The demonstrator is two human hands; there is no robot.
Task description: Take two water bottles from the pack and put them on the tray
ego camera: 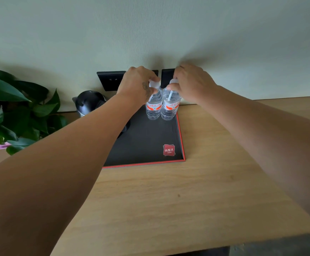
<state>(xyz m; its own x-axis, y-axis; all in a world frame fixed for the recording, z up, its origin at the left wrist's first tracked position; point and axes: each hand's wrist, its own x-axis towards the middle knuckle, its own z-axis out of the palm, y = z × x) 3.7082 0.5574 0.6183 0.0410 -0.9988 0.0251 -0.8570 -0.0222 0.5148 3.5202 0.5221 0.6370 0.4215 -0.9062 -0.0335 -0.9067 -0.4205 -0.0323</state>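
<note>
Two clear water bottles with red-and-white labels stand upright, side by side and touching, at the far right corner of a black tray (pixel 146 145) with a red rim. My left hand (pixel 137 84) grips the white cap and neck of the left bottle (pixel 153 108). My right hand (pixel 191 82) grips the cap and neck of the right bottle (pixel 170 109). Both bottle bases rest on the tray. The pack is not in view.
The tray lies on a wooden table (pixel 187 200) against a pale wall. A black kettle (pixel 88 102) stands at the tray's far left, partly behind my left forearm. A leafy plant (pixel 12 111) fills the left side. Black wall sockets (pixel 110 80) sit behind the bottles.
</note>
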